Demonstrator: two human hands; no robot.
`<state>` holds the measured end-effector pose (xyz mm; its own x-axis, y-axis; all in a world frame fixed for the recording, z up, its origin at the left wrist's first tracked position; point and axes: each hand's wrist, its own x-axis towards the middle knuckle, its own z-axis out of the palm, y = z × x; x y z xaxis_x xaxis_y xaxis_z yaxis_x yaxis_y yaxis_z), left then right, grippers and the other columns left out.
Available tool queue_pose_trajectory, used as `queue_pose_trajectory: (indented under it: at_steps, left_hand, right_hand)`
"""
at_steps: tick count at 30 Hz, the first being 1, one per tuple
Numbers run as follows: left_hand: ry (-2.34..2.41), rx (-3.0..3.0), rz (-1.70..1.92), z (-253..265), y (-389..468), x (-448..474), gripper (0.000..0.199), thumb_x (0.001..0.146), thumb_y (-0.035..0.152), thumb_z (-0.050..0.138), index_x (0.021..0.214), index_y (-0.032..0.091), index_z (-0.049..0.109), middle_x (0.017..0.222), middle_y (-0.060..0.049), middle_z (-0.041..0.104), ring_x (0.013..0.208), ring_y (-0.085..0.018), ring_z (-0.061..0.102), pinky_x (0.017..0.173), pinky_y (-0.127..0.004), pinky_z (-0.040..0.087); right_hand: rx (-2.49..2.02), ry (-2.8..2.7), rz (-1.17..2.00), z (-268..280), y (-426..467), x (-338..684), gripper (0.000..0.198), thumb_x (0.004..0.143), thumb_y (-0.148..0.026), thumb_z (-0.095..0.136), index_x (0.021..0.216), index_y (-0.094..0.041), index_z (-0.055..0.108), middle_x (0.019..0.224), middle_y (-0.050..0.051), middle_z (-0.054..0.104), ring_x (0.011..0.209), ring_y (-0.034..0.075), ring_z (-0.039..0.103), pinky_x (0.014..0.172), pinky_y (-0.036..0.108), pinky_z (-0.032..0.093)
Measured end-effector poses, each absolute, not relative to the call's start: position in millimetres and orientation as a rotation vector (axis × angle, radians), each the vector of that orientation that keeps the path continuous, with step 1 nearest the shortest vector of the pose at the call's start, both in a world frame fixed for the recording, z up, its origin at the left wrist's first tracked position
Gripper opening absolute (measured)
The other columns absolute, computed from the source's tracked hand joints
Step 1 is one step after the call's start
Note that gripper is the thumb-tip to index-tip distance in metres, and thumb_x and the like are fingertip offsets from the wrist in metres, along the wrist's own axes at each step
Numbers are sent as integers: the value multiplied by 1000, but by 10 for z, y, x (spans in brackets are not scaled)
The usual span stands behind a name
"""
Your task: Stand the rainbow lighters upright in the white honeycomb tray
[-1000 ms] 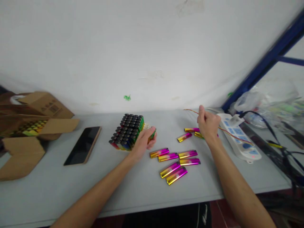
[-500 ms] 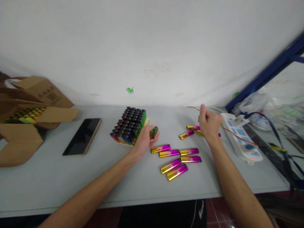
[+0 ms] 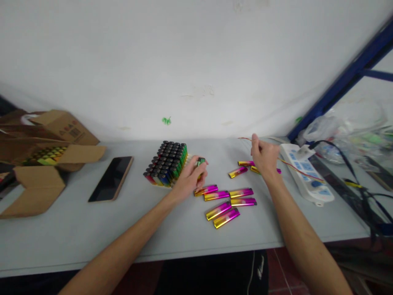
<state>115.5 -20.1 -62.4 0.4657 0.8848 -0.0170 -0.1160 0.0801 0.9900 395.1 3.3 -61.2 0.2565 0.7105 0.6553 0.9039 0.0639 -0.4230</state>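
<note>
My left hand [image 3: 189,177] is closed round a green lighter [image 3: 200,161], whose dark end sticks up past the thumb; the rest is hidden by the fingers. Just left of it stands a tight block of lighters [image 3: 167,159], coloured bodies upright with black ends on top. Purple and yellow lighters [image 3: 226,217] lie loose in front, to the right of that hand. My right hand [image 3: 265,157] is curled with the thumb raised, and whatever may be inside is hidden. A thin red and yellow wire [image 3: 296,169] runs past it, while a few more purple and yellow lighters [image 3: 237,172] lie beside it.
A white power strip [image 3: 303,174] with plugs and cables lies at the right. Plastic bags [image 3: 325,131] are piled near a blue metal frame [image 3: 340,82]. On the left are a phone [image 3: 111,179] and an open cardboard box [image 3: 39,180] containing yellow-green lighters.
My left hand has turned the green lighter more upright, its fingers now less tightly curled. The right hand keeps its curled pose. The whole view has shifted slightly.
</note>
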Motion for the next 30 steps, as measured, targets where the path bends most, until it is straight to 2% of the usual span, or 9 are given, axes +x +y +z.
queue_pose_trajectory:
  at_steps: [3,5,7,8,13,17,22,30]
  left_hand:
    - [765,1569,905,-442,-293,1006,26,102,48,56,107,22,52,78,1,69,61,-13,65,62,-27,54]
    - [850,1854,907,-271,-354,830,23,103,43,59,107,20,62,95,-5,75,86,-17,71,83,-32,57]
    - [960,2172,894,-100,-387,607,22,99,41,66,105,20,72,104,-7,75,99,-19,70,94,-34,55]
    - [998,2283,873,-28,-389,487,23,98,42,69,105,21,75,108,-7,75,100,-20,70,95,-34,56]
    - [1153,2542,686,63,-289,-19,32,96,51,67,110,25,79,113,-5,76,90,-18,69,77,-29,60]
    - [1159,2582,554,-58,-204,-124,36,98,54,62,110,24,79,110,-7,77,95,-22,69,82,-35,62]
    - [1045,2692,555,-98,-157,-37,31,101,46,60,103,23,79,104,-6,79,105,-24,67,99,-41,57]
    - [1056,2750,495,-124,-67,-52,36,100,53,57,106,27,81,97,-7,75,94,-25,66,90,-40,58]
  right_hand:
    - [-1685,-1505,-288,-630,37,3943,75,107,-65,24,50,-22,48,46,4,52,47,15,51,59,32,31]
    - [-1676,-1507,-287,-628,35,3941,75,107,-65,24,50,-22,47,46,4,53,47,15,51,60,32,30]
    - [-1667,-1508,-281,-617,35,3937,74,107,-65,24,50,-22,47,46,4,52,47,15,50,60,32,30]
    - [-1663,-1507,-280,-610,34,3933,74,107,-65,25,50,-22,46,46,3,51,46,14,49,59,32,30]
    - [-1629,-1522,-280,-582,27,3892,72,107,-64,26,50,-22,43,44,1,46,45,13,43,58,32,27]
    - [-1603,-1531,-265,-575,16,3868,72,107,-63,27,51,-22,44,45,1,47,45,13,44,58,32,28]
    - [-1604,-1529,-266,-580,12,3867,71,107,-63,28,51,-23,45,45,1,47,45,13,44,57,31,29]
    - [-1651,-1456,-337,-546,28,3983,72,108,-59,28,50,-22,46,46,2,48,47,13,44,58,31,29]
